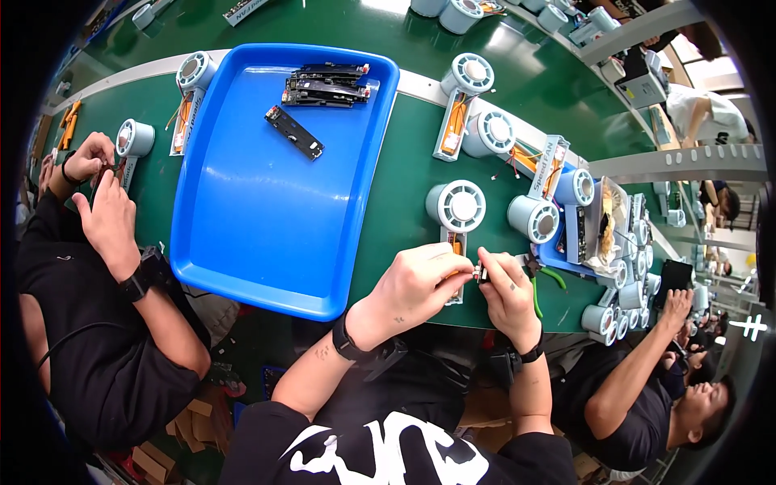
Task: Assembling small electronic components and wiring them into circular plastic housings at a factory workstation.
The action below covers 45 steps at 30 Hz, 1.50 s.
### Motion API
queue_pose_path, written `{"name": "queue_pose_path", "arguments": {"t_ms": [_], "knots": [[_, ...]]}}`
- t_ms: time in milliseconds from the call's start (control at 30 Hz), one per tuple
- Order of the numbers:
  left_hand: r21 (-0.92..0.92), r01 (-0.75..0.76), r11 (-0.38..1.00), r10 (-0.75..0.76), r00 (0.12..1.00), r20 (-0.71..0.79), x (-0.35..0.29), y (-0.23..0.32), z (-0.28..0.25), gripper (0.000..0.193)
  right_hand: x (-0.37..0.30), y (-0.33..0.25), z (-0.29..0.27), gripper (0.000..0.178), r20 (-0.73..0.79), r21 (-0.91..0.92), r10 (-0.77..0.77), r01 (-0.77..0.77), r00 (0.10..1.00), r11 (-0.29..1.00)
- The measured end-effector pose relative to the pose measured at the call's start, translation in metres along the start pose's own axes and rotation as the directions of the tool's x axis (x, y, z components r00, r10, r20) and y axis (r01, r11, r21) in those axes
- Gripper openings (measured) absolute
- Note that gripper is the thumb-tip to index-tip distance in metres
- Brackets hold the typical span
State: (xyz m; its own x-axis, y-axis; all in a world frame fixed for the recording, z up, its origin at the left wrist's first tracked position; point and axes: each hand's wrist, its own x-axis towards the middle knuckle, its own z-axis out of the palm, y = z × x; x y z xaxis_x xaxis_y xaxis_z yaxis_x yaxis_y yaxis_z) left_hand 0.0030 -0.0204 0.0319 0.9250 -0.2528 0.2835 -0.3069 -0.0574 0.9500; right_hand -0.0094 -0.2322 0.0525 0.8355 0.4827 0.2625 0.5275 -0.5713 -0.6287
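Observation:
My left hand (420, 279) is closed in a pinch, with a bit of orange-red wire showing by its fingertips; what the fingers grip is mostly hidden. Close beside it, my right hand (509, 293) pinches a small dark part with a pale connector (482, 274); its far end is hidden in the palm. Behind my hands lies a pale blue handheld fan (462, 207), its round head toward the back and its open handle, with an orange battery inside, running under my left hand. Green-handled pliers (553, 277) lie just right of my right hand.
A blue tray (187, 218) to the left holds several black circuit boards (327, 86). More opened fans (490, 132) lie behind and to the right, near a blue bin (558, 257) and many fan heads. Co-workers sit on both sides; one person's hands (109, 214) work at far left.

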Motion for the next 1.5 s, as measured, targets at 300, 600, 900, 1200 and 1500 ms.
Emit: {"name": "queue_pose_path", "arguments": {"t_ms": [300, 600, 900, 1200, 1500], "knots": [[-0.041, -0.006, 0.999, 0.006, 1.0, -0.02, -0.002, -0.006, -0.004, 0.012, 0.003, 0.0, 0.004, 0.06, 0.035, 0.034, -0.004, 0.003, 0.999, 0.999], [-0.018, 0.038, 0.999, -0.039, 0.997, -0.064, -0.001, -0.003, -0.007, 0.011, 0.005, -0.003, 0.007, 0.062, 0.048, 0.02, -0.002, 0.001, 0.999, 1.0], [-0.047, 0.009, 0.999, -0.013, 0.997, -0.08, -0.004, -0.01, -0.004, 0.012, 0.006, -0.003, 0.007, 0.064, 0.056, 0.032, -0.024, 0.022, 0.998, 0.999], [-0.113, 0.05, 0.992, -0.056, 0.997, -0.046, -0.004, -0.01, -0.008, 0.012, 0.006, -0.003, 0.0, 0.064, 0.131, 0.101, -0.016, 0.003, 0.991, 0.995], [-0.129, 0.057, 0.99, -0.06, 0.998, -0.02, 0.001, -0.012, -0.006, 0.014, 0.005, -0.002, -0.001, 0.06, 0.124, 0.1, 0.003, -0.016, 0.992, 0.995]]}}
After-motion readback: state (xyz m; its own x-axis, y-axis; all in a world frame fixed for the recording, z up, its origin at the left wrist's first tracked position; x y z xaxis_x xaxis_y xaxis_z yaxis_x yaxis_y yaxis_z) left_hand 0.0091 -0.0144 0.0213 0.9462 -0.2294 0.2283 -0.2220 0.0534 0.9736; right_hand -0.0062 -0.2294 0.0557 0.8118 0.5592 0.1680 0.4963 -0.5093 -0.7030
